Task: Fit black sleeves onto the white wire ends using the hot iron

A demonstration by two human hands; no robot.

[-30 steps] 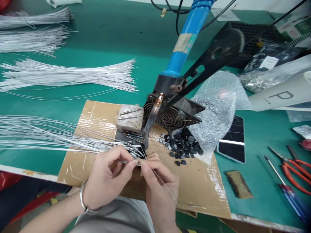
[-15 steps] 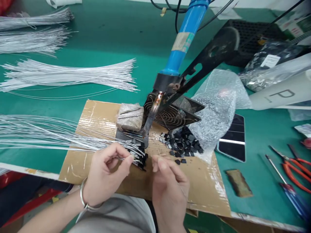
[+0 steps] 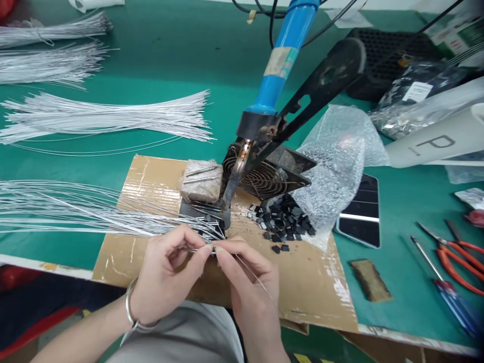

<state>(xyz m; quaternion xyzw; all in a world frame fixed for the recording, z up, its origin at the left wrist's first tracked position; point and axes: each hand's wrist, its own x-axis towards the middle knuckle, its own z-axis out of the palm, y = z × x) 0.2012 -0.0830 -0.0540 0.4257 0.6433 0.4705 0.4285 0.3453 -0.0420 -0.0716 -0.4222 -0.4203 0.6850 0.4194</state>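
— Where's the thin wire?
— Pinched between both hands, low over the front edge of the cardboard sheet. The left hand has its grip closed on the wire's end with thumb and forefinger; the right hand pinches it just beside, fingertips nearly touching the left's, and the loose length trails down to the right over that hand.
— What's just behind them?
— The tips of a fanned bundle of silver wires, which runs off left across the green surface. Beyond stands the blue-handled soldering iron in its stand, tip down beside a grey sponge block.
— And to the right?
— A heap of small black parts beside bubble wrap, then a phone and red-handled pliers.
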